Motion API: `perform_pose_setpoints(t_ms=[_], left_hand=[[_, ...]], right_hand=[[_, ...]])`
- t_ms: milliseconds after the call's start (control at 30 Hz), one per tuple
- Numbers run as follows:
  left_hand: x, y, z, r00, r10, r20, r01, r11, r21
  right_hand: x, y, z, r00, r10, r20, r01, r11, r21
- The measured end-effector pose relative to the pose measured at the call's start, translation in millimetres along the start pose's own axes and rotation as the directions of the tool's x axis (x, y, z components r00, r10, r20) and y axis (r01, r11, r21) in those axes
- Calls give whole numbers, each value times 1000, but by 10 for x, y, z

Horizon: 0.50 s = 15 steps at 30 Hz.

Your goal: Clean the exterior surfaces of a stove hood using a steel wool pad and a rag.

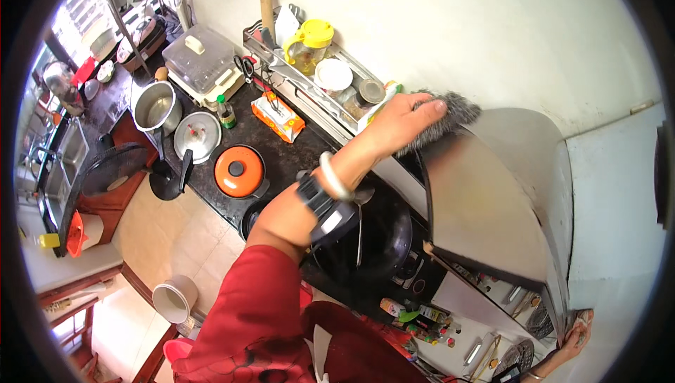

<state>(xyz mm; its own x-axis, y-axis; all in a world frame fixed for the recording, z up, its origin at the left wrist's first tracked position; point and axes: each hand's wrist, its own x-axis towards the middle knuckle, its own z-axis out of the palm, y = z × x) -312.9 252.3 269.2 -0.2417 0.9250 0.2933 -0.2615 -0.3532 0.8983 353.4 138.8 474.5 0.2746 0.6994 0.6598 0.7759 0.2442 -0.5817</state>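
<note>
My left hand (408, 122), with a white bangle and a black wristband on its arm, is shut on a grey fluffy cloth (456, 114). The cloth lies at the upper left edge of the glossy range hood (480, 188), close to the wall. Far off at the lower right, my right hand (575, 335) grips a crumpled, patterned cloth (584, 319) by the hood's other end, near the pale cabinet side. Beneath my left forearm sits a dark wok (393, 235) on the stove, a metal ladle (360, 235) leaning in it.
A wire rack (343, 103) along the wall holds a yellow-lidded jug (311, 45) and jars. On the dark counter stand an orange-lidded pot (239, 172), a wipes packet (278, 117), a small bottle (225, 113) and a pressure cooker lid (198, 137). Several bottles (422, 319) stand right of the stove.
</note>
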Motion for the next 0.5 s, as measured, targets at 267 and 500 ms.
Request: perform_pose_setpoints(t_ms=[267,500], left_hand=[[-1053,1195,100,929,367,-39,-366,905,-215],[-1281,1386,418,597,800,-58,-698,554,454]], right_hand=[[-204,-495,422,999,-35,22,34,998,44],[-294,-543,526,1000,9,7,-10,984,179]])
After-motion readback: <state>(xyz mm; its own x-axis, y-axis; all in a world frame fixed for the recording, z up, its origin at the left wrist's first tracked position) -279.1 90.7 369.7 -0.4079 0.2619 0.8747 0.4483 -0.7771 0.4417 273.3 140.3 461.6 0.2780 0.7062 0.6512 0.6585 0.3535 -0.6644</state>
